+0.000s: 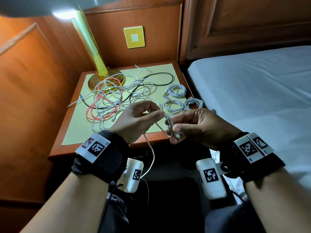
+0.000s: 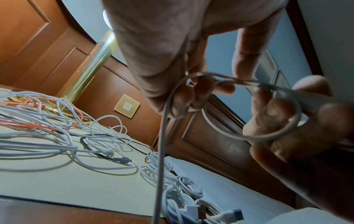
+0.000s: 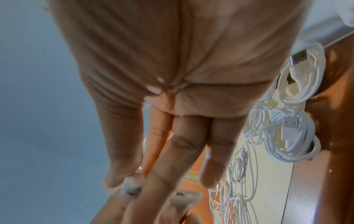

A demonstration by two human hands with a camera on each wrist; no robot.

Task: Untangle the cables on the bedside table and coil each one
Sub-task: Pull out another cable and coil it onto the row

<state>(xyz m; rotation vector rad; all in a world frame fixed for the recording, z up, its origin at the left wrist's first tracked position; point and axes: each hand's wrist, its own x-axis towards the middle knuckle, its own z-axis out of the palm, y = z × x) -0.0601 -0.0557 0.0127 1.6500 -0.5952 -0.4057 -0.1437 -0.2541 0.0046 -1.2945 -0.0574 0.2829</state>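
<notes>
White cable [image 1: 169, 126], held in both my hands above the bedside table [image 1: 80, 132] front edge.
My left hand [image 1: 137, 121] pinches the strand, fingers curled; my right hand [image 1: 193, 126] clamps the small loop, its tail hanging down.

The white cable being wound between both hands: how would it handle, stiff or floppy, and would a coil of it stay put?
The white cable probably handles floppy: its tail droops freely below the left hand. It likely springs open once released, since the right hand pinches its loops together. The finished coils lie flat on the bedside table, so rolling seems unlikely.
</notes>
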